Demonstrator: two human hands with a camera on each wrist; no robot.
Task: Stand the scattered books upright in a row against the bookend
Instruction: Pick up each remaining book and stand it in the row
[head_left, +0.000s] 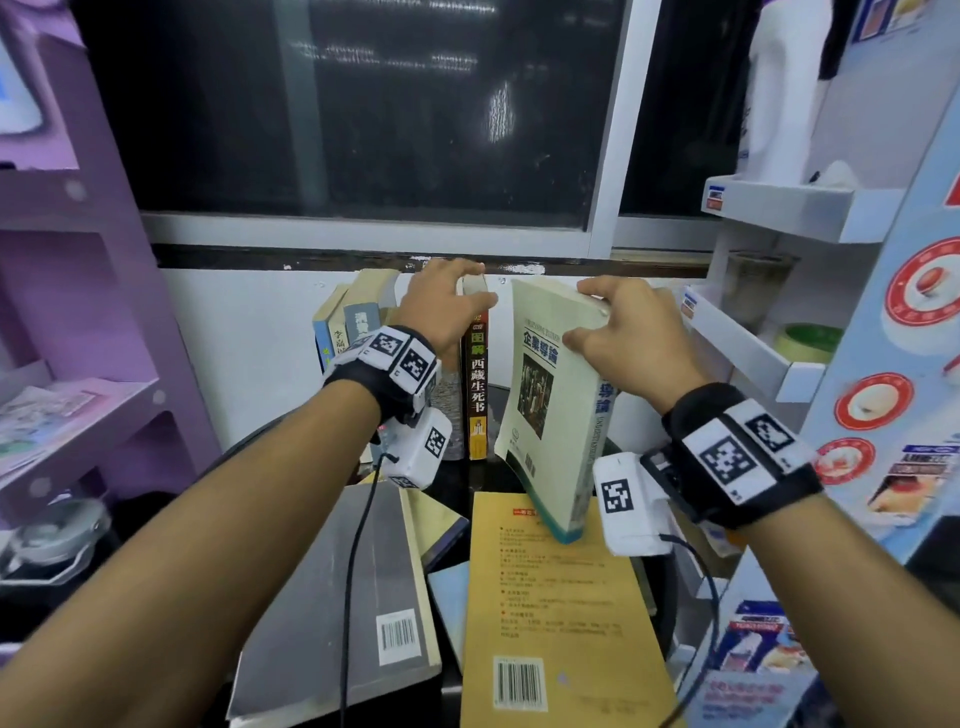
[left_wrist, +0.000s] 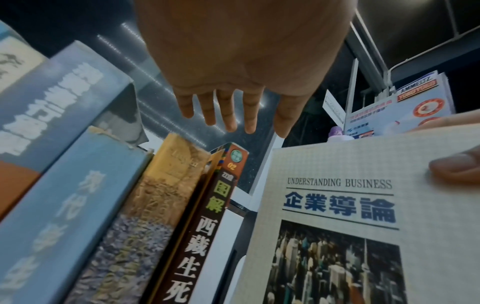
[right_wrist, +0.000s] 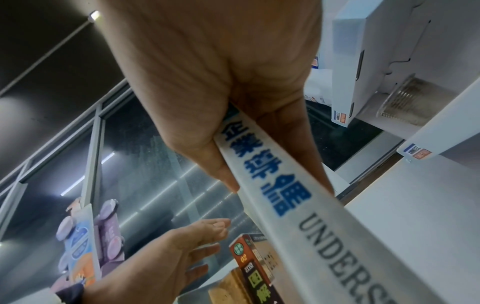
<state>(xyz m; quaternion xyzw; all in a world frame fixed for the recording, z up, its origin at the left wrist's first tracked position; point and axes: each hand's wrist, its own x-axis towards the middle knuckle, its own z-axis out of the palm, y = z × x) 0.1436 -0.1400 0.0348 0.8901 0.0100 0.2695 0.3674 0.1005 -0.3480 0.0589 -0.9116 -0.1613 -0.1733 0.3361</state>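
A person's right hand (head_left: 628, 332) grips the top of a thick cream paperback titled "Understanding Business" (head_left: 550, 410), thumb on the front cover and fingers curled over the upper edge and far side, holding it tilted just right of a row of upright books (head_left: 405, 374) against the white wall. The left hand (head_left: 444, 306) hovers at the row's top with straight, spread fingers near the dark brown-spined book (head_left: 477, 384) that ends the row; whether it touches cannot be told. Below, a yellow paperback (head_left: 550, 613) and a grey paperback (head_left: 343, 597) lie flat, barcodes up, under the lifted book's lower corner. A purple shelf unit (head_left: 78, 291) flanks the left, white display shelves (head_left: 769, 291) the right. The right wrist view alone shows the cream book's spine lettering; the left wrist view shows the row's blue and tan spines up close. No view shows the bookend.
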